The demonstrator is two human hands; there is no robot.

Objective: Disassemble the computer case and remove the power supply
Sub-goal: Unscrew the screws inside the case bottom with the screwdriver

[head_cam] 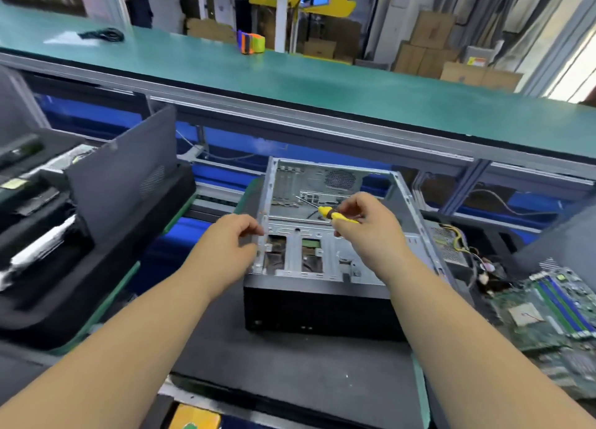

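Right hand [364, 232] grips screwdriver [335, 215] — above open computer case [322, 261].

You have one open computer case [325, 254] in front of you on one dark mat [290, 367], and one yellow-handled screwdriver [335, 215] over it. Two hands are in view, your left hand [230, 238] and your right hand [367, 232]. To the right you have one power supply [446, 245] with its bundle of wires and at least two green circuit boards [545, 312]. To the left stands one grey side panel [129, 174]. On the far green bench lie one coiled black cable [103, 35] and one orange-and-green object [251, 42].
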